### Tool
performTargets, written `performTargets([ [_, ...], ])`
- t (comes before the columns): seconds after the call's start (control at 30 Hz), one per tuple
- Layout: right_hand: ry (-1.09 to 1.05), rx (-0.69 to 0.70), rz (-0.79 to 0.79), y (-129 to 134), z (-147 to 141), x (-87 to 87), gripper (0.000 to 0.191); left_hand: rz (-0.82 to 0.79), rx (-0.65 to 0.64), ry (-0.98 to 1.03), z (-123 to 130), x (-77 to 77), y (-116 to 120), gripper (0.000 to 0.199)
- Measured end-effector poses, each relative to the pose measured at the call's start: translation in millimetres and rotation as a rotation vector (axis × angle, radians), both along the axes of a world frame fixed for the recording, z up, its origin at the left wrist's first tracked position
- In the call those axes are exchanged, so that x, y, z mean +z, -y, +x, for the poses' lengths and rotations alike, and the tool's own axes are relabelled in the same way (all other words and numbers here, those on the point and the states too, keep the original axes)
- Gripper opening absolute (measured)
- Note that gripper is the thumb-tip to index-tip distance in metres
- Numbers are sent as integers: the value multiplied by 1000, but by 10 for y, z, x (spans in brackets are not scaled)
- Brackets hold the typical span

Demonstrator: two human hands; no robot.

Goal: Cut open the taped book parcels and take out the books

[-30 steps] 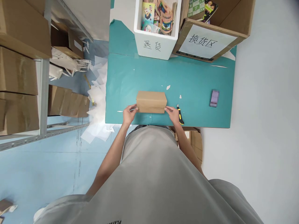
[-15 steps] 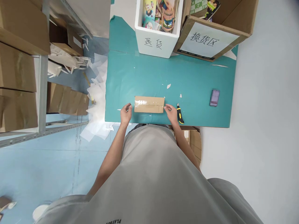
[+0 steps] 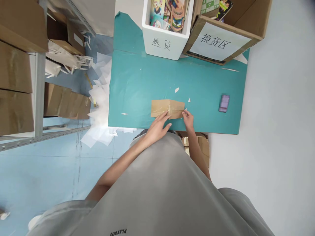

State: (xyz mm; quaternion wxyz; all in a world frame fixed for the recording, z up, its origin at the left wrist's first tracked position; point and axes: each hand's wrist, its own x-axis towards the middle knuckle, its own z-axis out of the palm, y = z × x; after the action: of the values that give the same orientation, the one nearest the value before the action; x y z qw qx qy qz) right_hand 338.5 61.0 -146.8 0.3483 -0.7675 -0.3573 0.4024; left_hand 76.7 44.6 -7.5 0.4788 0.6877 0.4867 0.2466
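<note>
A small brown cardboard box with clear tape across it sits near the front edge of the green table. Its near side is touched by my left hand, whose fingers are spread and lie on the taped cardboard. At the box's right end is my right hand, its fingers pinched together. What they pinch is too small to make out. The black and yellow cutter does not show now.
A white bin of colourful items and a large cardboard box stand at the back. A blurred purple object lies right. White sheets litter the left side, beside shelving with cartons.
The box has shifted right and its upper side now looks creased into two parts. My left hand has moved right onto it. My right hand has moved slightly right, and the cutter has gone from sight.
</note>
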Motion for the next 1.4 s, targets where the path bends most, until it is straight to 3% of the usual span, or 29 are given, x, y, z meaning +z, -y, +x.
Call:
performTargets([
  [0.1,-17,-15,-27,27,49,-27,65,19,-103,-4,98,57,21,51],
  [0.2,-26,-14,-22,56,21,7,65,43,-99,-27,66,28,30,52],
  [0.3,-46,26,5,72,-64,98,61,56,-8,-69,-88,-72,16,54],
  [0.4,-90,109,32,60,-248,216,55,47,185,-114,-331,-304,-36,58],
  [0.53,-102,274,63,24,-663,365,47,-42,459,-159,-679,-775,-130,68],
  [0.67,-25,407,93,52,-1175,567,46,-116,624,-142,-963,-1135,-188,75],
  [0.87,-102,769,194,127,-2024,1041,65,-208,793,-126,-1386,-1363,-281,74],
  [1.0,-96,1004,210,72,-2386,1285,82,-305,813,-119,-1630,-1472,-364,70],
  [1.13,-48,1048,169,9,-2356,1391,85,-318,803,-124,-1702,-1511,-410,65],
  [1.23,-21,965,141,-1,-2100,1360,83,-315,808,-91,-1658,-1503,-408,64],
  [1.3,10,857,136,1,-1841,1260,80,-328,792,-55,-1593,-1489,-396,70],
  [1.4,53,645,129,-21,-1376,978,75,-320,710,-33,-1431,-1451,-387,70],
])
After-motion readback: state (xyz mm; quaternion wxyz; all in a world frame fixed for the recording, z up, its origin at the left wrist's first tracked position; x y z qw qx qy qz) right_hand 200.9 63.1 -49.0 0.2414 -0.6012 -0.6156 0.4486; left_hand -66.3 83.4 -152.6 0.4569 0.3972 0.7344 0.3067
